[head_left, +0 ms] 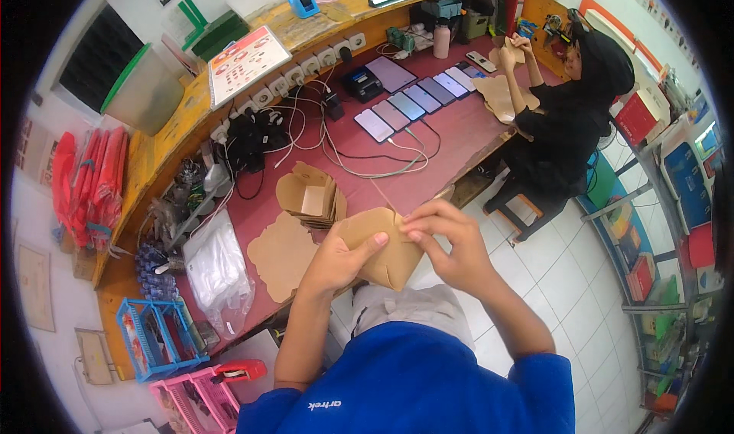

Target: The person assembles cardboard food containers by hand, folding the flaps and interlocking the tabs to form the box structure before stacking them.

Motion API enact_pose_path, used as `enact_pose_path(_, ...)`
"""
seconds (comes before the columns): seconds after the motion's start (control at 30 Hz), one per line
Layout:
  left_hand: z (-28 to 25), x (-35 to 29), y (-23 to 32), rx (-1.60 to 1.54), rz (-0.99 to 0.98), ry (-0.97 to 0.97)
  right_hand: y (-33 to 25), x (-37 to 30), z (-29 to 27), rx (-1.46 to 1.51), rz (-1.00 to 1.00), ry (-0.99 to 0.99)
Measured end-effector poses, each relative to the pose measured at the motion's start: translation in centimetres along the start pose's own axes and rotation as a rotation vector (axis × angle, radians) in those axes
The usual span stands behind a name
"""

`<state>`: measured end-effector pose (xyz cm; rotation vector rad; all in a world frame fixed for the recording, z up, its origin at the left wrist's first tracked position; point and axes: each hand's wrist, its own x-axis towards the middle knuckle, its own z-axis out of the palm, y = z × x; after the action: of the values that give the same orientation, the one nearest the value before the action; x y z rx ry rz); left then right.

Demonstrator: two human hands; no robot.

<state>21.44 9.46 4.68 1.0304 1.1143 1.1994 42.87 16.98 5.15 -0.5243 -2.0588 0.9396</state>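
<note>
A brown cardboard box [386, 244], half folded, sits just below the middle of the frame, held up off the red table [459, 139] between both hands. Its long axis runs from upper left to lower right, with one corner pointing down toward the person's lap and the open flaps toward the top. The left hand [336, 262] cups it from the left and below, thumb pressed flat across the near face. The right hand [447, 243] comes in from the right, fingers curled narrow and pinching a flap at the upper edge; this hand lies nearer the flaps, the left nearer the body of the box.

Just to the upper left, on the table, stands a stack of folded boxes [310, 197], and below it a flat unfolded cardboard sheet [283, 254]. Farther left lies a clear plastic bag [218, 269]. Toward the top runs a row of phones [417, 101] with white cables. At upper right another person [569, 109] sits folding cardboard.
</note>
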Motion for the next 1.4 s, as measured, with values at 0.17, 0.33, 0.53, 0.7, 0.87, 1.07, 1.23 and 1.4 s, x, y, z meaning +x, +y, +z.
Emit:
enact_pose_path(0.17, -0.4, 0.3, 0.0, 0.08, 0.021, -0.051, 1.8, 0.5, 1.1, 0.504, 0.416, 0.158)
enact_pose_path(0.33, -0.2, 0.6, -0.2, 0.179, -0.045, -0.007, 3.8, 0.3, 1.6, 0.504, 0.514, 0.001)
enact_pose_path(0.53, -0.8, 0.3, -1.2, 0.322, -0.009, 0.071, 4.1, -1.0, 3.3, 0.245, 0.308, 0.075)
enact_pose_path(0.7, -1.5, -1.4, -2.0, 0.245, -0.009, -0.027, 2.8, -2.1, 3.0, 0.634, 0.562, -0.02)
enact_pose_path(0.87, -1.9, -1.4, -3.5, 0.323, 0.053, 0.03, 1.3, -2.5, 4.2, 0.348, 0.431, 0.053)
enact_pose_path(1.07, -1.1, -1.6, 0.7, 0.454, 0.17, 0.016, -0.1, -2.1, 6.0, -0.126, 0.083, 0.284)
enact_pose_path(1.23, -1.6, -2.5, 1.5, 0.831, 0.423, 0.039, 0.3, -1.0, 5.1, 0.192, 0.006, 0.21)
enact_pose_path(1.4, -1.6, -2.5, 0.9, 1.138, 0.631, -0.148, -0.6, -0.2, 5.4, 0.447, 0.302, 0.279)
